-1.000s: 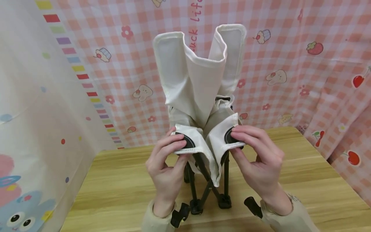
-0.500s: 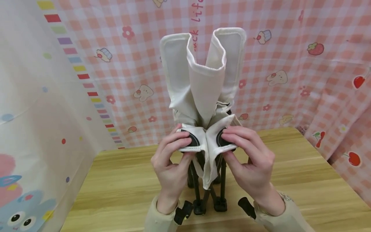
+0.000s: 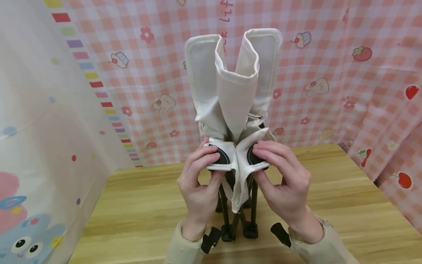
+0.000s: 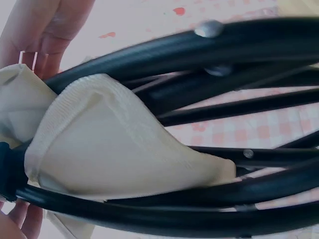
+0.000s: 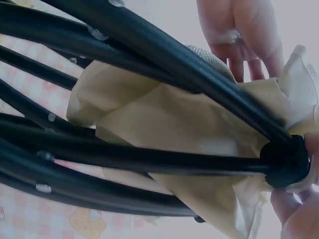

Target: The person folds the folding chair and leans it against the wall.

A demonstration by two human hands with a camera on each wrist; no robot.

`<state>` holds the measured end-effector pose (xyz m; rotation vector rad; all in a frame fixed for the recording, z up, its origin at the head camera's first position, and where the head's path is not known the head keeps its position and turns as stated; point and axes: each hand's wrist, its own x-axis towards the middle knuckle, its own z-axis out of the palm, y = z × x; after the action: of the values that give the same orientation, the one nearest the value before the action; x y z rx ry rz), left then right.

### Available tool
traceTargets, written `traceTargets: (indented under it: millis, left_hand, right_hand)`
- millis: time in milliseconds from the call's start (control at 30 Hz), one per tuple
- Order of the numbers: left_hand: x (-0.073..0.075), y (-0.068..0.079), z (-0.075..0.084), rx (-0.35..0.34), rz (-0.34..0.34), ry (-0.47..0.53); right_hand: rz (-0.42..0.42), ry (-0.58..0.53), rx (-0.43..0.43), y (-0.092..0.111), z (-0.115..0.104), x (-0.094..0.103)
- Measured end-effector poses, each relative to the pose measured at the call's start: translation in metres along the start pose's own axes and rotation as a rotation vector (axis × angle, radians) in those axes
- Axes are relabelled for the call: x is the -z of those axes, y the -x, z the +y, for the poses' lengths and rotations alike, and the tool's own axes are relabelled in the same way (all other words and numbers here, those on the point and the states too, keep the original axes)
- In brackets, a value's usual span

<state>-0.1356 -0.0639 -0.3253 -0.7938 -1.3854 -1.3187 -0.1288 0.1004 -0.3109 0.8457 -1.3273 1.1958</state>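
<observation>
A small folding camp chair with off-white fabric [image 3: 235, 97] and black tube legs [image 3: 254, 205] stands upright in the middle of the head view, partly folded. Its backrest rises in deep folds, and the seat's front sags in a crease between the hands. My left hand [image 3: 200, 187] pinches the left front corner of the seat, fingers over a black patch [image 3: 223, 157] and thumb beneath. The right front corner is gripped likewise by my right hand [image 3: 287, 178]. Both wrist views show crossing black tubes [image 4: 259, 45] with rivets, and a black joint [image 5: 285, 162] lies close to the right fingertips.
Under the chair is a wood-grain table [image 3: 138, 216]. Behind it hangs a pink checked cloth [image 3: 141, 73] with printed cakes and flowers, and a white printed cloth [image 3: 49, 128] hangs at the left. Black wrist mounts [image 3: 211, 240] sit by the sleeves.
Both hands have moved toward each other, bringing the seat's front corners closer together. The front legs have drawn nearer each other and the fabric folds have narrowed. Little differs over the last half second.
</observation>
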Motion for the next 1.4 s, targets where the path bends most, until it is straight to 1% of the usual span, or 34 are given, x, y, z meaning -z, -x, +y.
traceTargets:
  millis: [167,333,467,600,667,733,867,933,1000,1033,1100,1167,1267,1400]
  left_hand:
    - [0.005,0.002,-0.002,-0.031,-0.045,-0.019]
    - [0.014,0.003,-0.004,-0.052,-0.057,-0.056]
    - [0.019,0.006,-0.004,-0.061,-0.059,-0.060]
    - [0.025,0.013,-0.003,-0.057,-0.054,-0.066]
    - [0.030,0.018,-0.002,-0.058,-0.055,-0.069]
    - [0.036,0.023,-0.003,-0.059,-0.060,-0.075]
    - [0.047,0.034,-0.006,-0.030,-0.090,-0.094]
    - [0.052,0.042,-0.008,-0.011,-0.110,-0.117]
    - [0.058,0.050,-0.010,0.003,-0.139,-0.146]
    - [0.061,0.054,-0.011,0.008,-0.153,-0.165]
    - [0.067,0.062,-0.013,0.009,-0.192,-0.194]
    - [0.073,0.071,-0.015,0.007,-0.245,-0.227]
    - [0.080,0.086,-0.018,0.002,-0.336,-0.247]
    - [0.089,0.105,-0.020,0.009,-0.421,-0.283]
  right_hand:
    - [-0.022,0.012,0.054,-0.003,0.001,0.007]
    - [-0.028,0.002,0.106,-0.005,0.001,0.009]
    - [-0.023,0.011,0.113,-0.006,-0.002,0.012]
    - [-0.017,0.003,0.102,-0.004,-0.005,0.018]
    - [0.005,-0.006,0.094,-0.002,-0.007,0.021]
    - [0.046,-0.019,0.085,0.002,-0.008,0.026]
    - [0.131,-0.041,0.081,0.008,-0.009,0.035]
    - [0.135,-0.044,0.085,0.011,-0.009,0.040]
    - [0.102,-0.036,0.084,0.015,-0.008,0.047]
    - [0.072,-0.027,0.083,0.018,-0.007,0.051]
    - [-0.003,0.003,0.072,0.026,-0.004,0.059]
    - [-0.088,0.038,0.059,0.036,-0.002,0.065]
    - [-0.214,0.085,0.057,0.053,0.002,0.072]
    - [-0.364,0.119,0.058,0.079,0.009,0.078]
